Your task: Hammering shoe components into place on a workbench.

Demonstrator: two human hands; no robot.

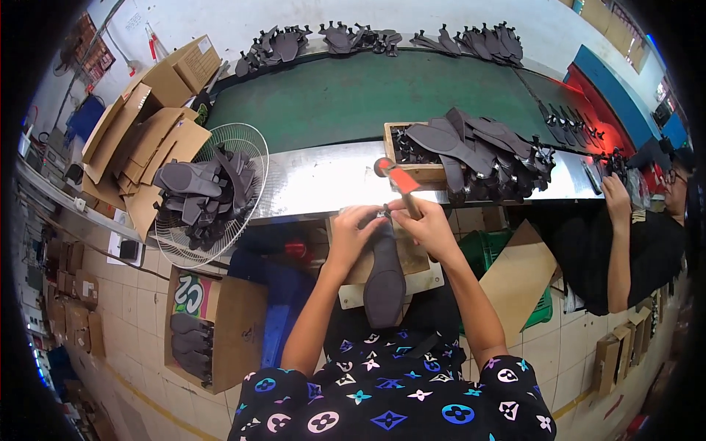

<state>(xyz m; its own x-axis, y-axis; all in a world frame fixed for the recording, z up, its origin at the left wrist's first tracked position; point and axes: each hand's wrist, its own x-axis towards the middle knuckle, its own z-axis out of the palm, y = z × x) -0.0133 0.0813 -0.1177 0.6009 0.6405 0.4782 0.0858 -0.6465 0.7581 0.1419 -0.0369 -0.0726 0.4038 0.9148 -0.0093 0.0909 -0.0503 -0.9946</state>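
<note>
A dark grey shoe insole (pixel 384 283) lies lengthwise in front of me, its wide end toward my body. Its narrow far end rests over a wooden block (pixel 417 263). My left hand (pixel 353 231) has its fingertips pinched at that far end, beside a small black piece (pixel 386 211). My right hand (pixel 432 234) is closed round the handle of a hammer (pixel 402 181) with a red head, which points away from me above the metal bench edge. The right fingertips also come close to the small black piece; whether they touch it is hard to tell.
Beyond my hands runs a green conveyor belt (pixel 353 99) with insoles along its far side. A wooden box (pixel 434 173) with piled insoles stands right; a wire basket (pixel 254 198) of insoles, left. A carton (pixel 243 331) sits lower left. Another person's hand (pixel 616 197) is at far right.
</note>
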